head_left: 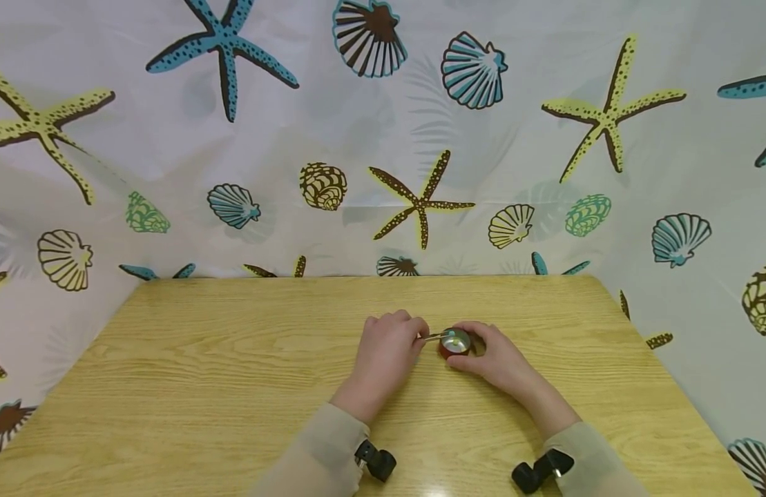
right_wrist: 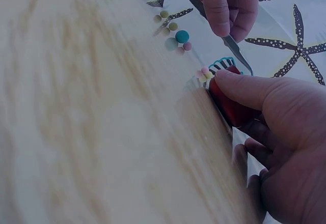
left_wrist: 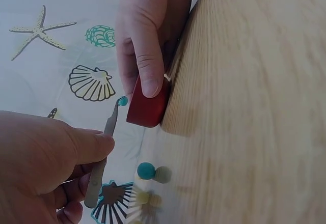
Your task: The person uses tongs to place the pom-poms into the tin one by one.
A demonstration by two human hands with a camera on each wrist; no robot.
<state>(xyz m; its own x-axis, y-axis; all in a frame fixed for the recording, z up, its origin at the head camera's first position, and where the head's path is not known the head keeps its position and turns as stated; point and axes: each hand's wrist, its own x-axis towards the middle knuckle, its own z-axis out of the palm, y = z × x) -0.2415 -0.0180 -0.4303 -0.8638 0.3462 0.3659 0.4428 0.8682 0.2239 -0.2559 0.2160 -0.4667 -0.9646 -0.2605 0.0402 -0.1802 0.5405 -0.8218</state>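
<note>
Two hands: left pinches metal tweezers, right grips round red container.

Tin on table, tweezers left of it, curtain behind

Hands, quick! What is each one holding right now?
Left hand: closed, pinching metal tweezers with a teal bead at the tip.
Right hand: closed, gripping a small red container on the table.

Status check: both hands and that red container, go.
Left hand pinches tweezers, tips at the container's mouth. Right hand grips the red container on the wooden table. Nothing blocking either hand.
</note>
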